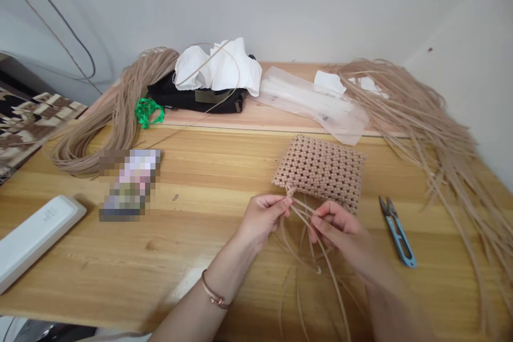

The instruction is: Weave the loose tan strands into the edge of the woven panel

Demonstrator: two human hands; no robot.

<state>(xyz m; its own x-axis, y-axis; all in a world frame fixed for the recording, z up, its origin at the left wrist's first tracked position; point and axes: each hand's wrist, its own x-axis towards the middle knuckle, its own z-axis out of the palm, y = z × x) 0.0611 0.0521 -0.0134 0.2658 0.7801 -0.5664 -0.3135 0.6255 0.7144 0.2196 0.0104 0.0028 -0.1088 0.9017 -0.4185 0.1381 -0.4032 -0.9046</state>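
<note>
A woven tan panel [323, 168], knotted in a close open-hole pattern, lies on the wooden table in front of me. From its near left corner comes a short braided piece [290, 190] with several loose cords. My left hand [262, 216] pinches the base of these cords just below the braid, thumb against fingers. To the right, my right hand [336, 227] grips one or more of the tan cords [303, 207] between thumb and fingers, spread away from the left hand. The loose ends hang down over the table toward me.
Blue thread snips [398, 235] lie right of the panel. Bundles of tan cord [420, 112] spread at the right and another bundle [116, 112] at the left. Behind are a black pouch [196, 100], white tissue [236, 67] and a plastic bag [312, 101]. A white case [40, 240] sits left.
</note>
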